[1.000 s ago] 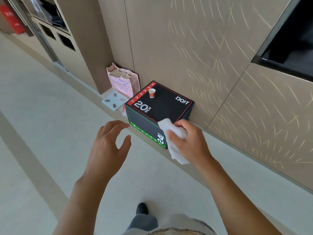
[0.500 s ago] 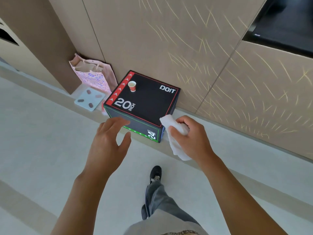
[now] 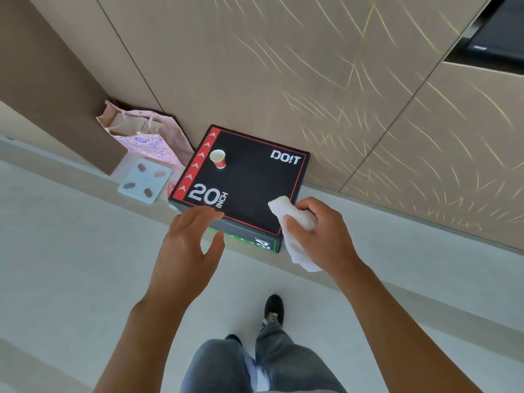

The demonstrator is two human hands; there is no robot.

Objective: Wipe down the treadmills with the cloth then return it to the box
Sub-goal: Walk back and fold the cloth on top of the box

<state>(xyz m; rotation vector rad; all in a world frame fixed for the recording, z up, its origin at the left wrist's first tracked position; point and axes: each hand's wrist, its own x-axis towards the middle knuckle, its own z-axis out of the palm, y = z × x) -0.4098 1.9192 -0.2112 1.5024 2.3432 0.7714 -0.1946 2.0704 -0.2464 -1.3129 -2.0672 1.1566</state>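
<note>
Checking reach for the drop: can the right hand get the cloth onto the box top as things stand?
Probably yes. The right hand holds the cloth over the near corner of the box; the cup stands far off.

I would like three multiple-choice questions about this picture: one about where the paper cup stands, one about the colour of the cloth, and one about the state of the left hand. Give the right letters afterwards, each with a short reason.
1. Where does the paper cup stand?
A. on the floor
B. on top of the black box
C. inside the pink bag

2. What colour is the cloth?
A. white
B. blue
C. yellow

3. What is the left hand doing?
A. gripping the cloth
B. holding the cup
C. open, holding nothing

Answers:
1 B: the paper cup stands upright on the black box, near its red strip.
2 A: the cloth in the right hand is white.
3 C: the left hand has spread fingers and nothing in it.
</note>
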